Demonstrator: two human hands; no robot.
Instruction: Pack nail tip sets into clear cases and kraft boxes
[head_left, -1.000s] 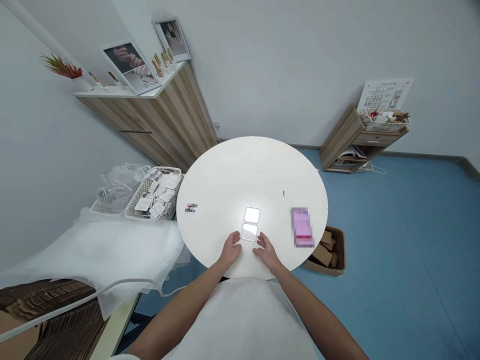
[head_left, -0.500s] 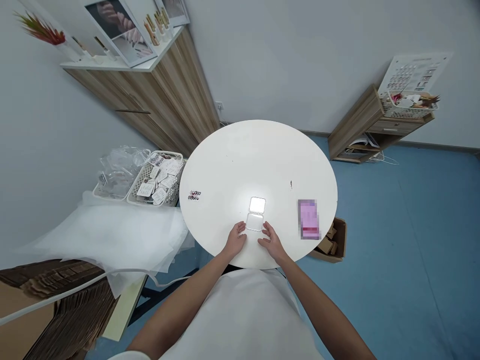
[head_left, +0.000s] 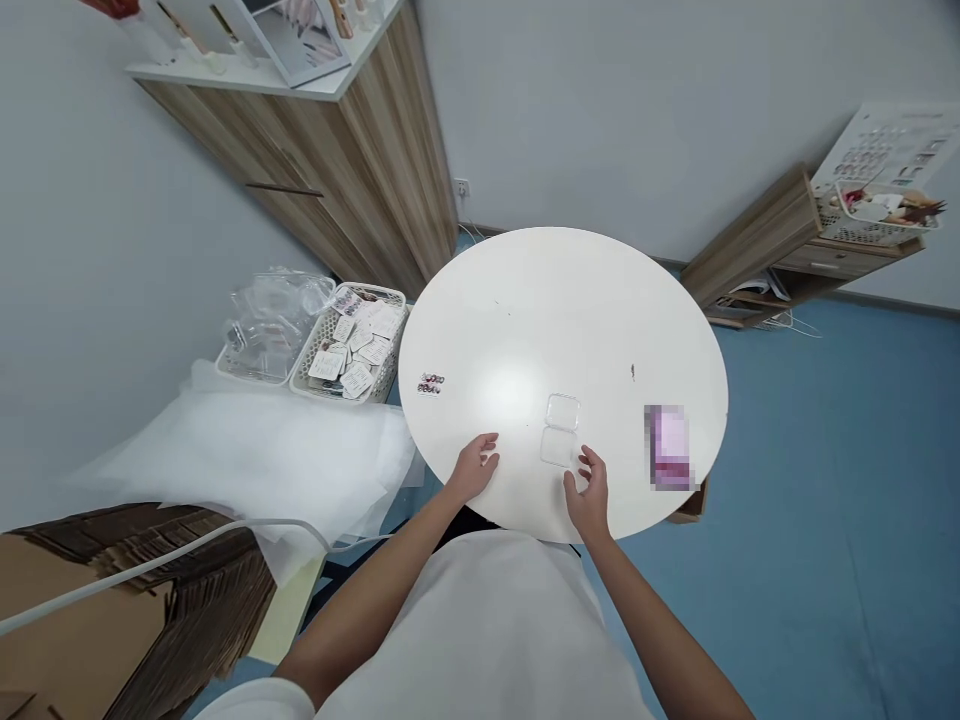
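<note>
A clear plastic case (head_left: 559, 446) lies on the white oval table (head_left: 555, 300) with its lid folded back, away from me. Close to the case's right edge is my right hand (head_left: 589, 493), its fingers apart and nothing held. Left of the case, my left hand (head_left: 474, 468) hovers near the table's front, thumb and fingers apart, with nothing in it. At the table's left lies a small set of dark and pink pieces (head_left: 430, 384), too small to make out. A pink and purple packet (head_left: 670, 448), blurred over, lies on the right. Further back is a tiny dark item (head_left: 633, 373).
Left of the table stand a white basket of cards (head_left: 352, 345) and a basket of clear plastic packaging (head_left: 274, 325). White sheets (head_left: 300, 450) and stacked brown cardboard (head_left: 202, 620) lie nearer me. A wooden cabinet (head_left: 300, 190) and a shelf unit (head_left: 787, 250) stand behind.
The view has swung left, so the table sits further right in it. My left hand has moved away from the case to the left; my right hand stays by its right edge.
</note>
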